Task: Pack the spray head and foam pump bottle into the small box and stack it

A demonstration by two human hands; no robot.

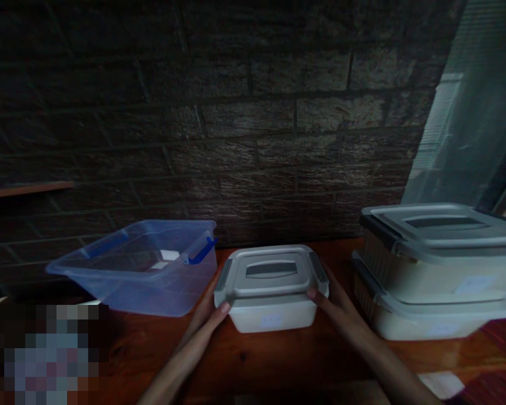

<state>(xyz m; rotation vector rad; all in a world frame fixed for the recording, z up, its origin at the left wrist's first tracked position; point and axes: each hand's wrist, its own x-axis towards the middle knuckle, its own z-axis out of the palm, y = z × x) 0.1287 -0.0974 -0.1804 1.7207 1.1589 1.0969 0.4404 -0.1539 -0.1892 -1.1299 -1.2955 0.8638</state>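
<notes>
A small white plastic box [272, 319] with a grey clip-on lid [271, 273] stands on the wooden table [253, 360] in front of me. My left hand [208, 314] grips its left side, thumb up on the lid's corner. My right hand [336, 304] holds the right side the same way, fingers wrapped round the far edge. The box rests on the table between both hands.
To the left a clear blue tub [145, 267] with blue handles sits tilted, without a lid. Two larger white lidded boxes [441, 270] are stacked on the right. A dark brick wall [236, 129] rises right behind the table. A curtain [476, 112] hangs at the upper right.
</notes>
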